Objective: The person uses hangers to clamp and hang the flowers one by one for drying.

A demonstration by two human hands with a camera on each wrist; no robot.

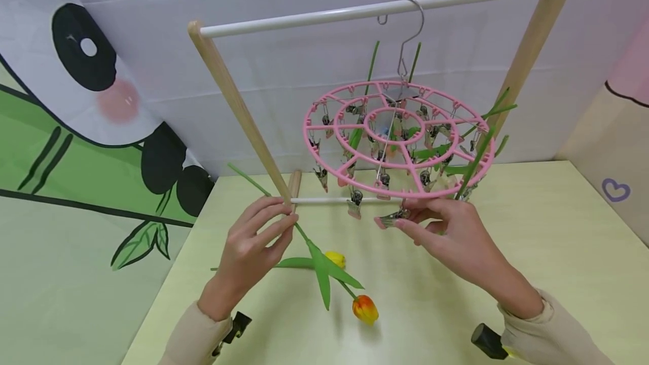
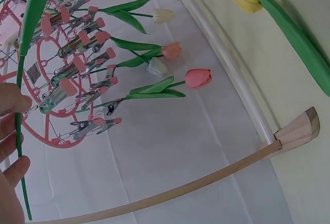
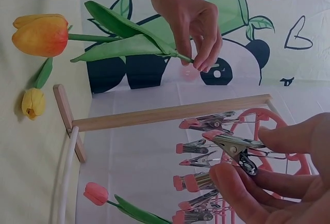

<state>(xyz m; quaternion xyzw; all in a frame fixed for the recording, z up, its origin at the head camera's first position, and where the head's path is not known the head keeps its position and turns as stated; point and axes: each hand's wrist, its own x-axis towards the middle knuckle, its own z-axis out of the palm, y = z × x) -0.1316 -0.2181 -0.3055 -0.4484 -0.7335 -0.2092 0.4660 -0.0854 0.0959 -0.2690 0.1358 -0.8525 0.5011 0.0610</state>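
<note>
My left hand (image 1: pixel 256 244) pinches the green stem of an orange tulip (image 1: pixel 365 310), left of a round pink clip hanger (image 1: pixel 408 157). The flower points down toward the table, its leaves spread below my fingers. In the left wrist view, the stem (image 2: pixel 19 136) runs past my thumb and fingers. At the hanger's front edge, my right hand (image 1: pixel 458 235) holds a metal clip (image 1: pixel 392 218) with pink tips between thumb and fingers. That clip (image 3: pixel 234 146) shows closely in the right wrist view, apart from the tulip.
The hanger hooks over the white bar (image 1: pixel 314 17) of a wooden stand (image 1: pixel 243 111). Several tulips, including a pink one (image 2: pixel 198 78), hang upside down from other clips. A yellow tulip (image 1: pixel 334 259) lies on the pale table (image 1: pixel 537 230). Behind is a printed cloth (image 1: pixel 152 61).
</note>
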